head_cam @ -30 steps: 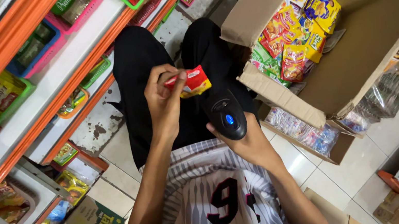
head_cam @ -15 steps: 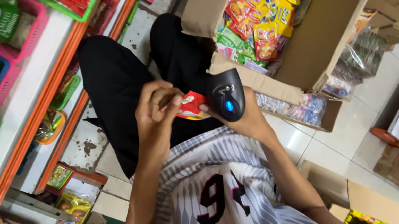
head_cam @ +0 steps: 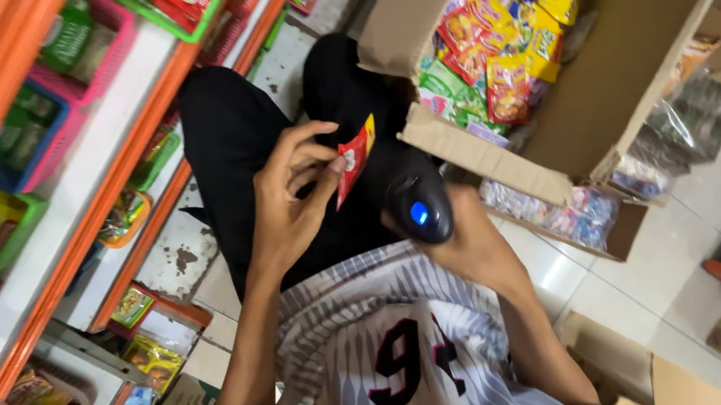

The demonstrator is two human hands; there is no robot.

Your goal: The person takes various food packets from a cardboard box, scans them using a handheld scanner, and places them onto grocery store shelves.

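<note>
Red snack sachet (head_cam: 354,158) sits pinched in your left hand (head_cam: 290,205) fingers (head_cam: 319,173). Your right hand (head_cam: 470,243) wraps closed around the black barcode scanner (head_cam: 419,208), just beside the sachet.

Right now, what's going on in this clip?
A person crouched on a shop floor holds a small red sachet in the left hand and a black handheld scanner with a lit blue light in the right hand. The scanner sits just beside the sachet. An open cardboard box of colourful snack packets stands in front.

Shelves (head_cam: 87,194) stand left, a carton (head_cam: 637,32) of packets (head_cam: 498,42) right, apparently on the floor (head_cam: 625,278).
</note>
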